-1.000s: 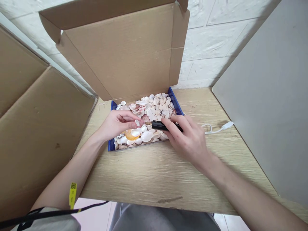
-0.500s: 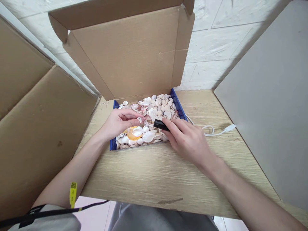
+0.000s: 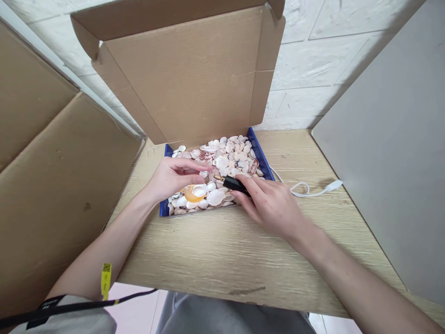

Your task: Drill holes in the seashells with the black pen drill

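Where a black cable (image 3: 69,308) with a yellow tag (image 3: 106,281) crosses closest to the person's body, the pale wooden counter (image 3: 194,250) begins, and two bare forearms (image 3: 113,243) reach in over it. From where I stand, the right hand (image 3: 271,202) is wrapped around a slim black tool (image 3: 234,183), its brass-coloured tip (image 3: 219,177) aimed towards the left hand (image 3: 168,181). That one has thumb and fingers drawn narrow and seems to pinch a small pale shell (image 3: 203,174), partly covered by them. What has changed over the last second is the gap: the tip was right up by those fingertips, and now it stands a little apart, the tool slanting more. I take it the tip isn't working on the shell at this instant. Beneath both hands lies a shallow blue-sided box (image 3: 259,152) full of loose shells (image 3: 231,148), an orange shell (image 3: 193,195) towards its front. To its right, a white cord (image 3: 311,195) ends in a plug (image 3: 333,185); whether it feeds the tool, I can't see. Farther back, the cardboard lid (image 3: 187,74) stands raised before a white brick wall (image 3: 313,69).
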`<state>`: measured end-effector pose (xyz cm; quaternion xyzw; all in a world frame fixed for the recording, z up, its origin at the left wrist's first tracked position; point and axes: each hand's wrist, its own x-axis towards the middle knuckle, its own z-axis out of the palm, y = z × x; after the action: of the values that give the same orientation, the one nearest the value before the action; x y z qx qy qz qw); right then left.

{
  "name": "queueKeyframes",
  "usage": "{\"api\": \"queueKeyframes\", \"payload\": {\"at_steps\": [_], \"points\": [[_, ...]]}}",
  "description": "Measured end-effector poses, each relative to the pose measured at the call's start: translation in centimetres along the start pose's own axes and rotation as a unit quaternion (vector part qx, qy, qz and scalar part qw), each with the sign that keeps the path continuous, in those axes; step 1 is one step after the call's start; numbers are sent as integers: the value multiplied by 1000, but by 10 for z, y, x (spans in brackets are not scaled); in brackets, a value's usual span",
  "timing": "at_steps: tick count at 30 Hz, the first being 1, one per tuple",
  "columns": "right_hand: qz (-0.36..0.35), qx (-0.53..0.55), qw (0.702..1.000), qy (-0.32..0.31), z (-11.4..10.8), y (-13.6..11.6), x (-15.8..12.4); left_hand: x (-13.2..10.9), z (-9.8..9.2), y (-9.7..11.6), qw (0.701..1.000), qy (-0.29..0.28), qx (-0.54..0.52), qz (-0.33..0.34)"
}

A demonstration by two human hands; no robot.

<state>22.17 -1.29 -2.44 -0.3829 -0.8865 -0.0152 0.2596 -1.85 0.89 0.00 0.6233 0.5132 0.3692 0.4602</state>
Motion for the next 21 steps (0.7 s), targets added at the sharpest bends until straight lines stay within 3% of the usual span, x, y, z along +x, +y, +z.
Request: {"api": "queueKeyframes", "payload": {"at_steps": [11,15,21], "points": [[4,-21,998,52,0,-3,0,0,0,0,999,0,-46,11],[9,-48,997,52,0,-3,-1,-2,3,2,998,-2,-61,-20],[-39,-57,993,100,-1,6,-1,-4,8,5,996,-14,-89,-27]]}}
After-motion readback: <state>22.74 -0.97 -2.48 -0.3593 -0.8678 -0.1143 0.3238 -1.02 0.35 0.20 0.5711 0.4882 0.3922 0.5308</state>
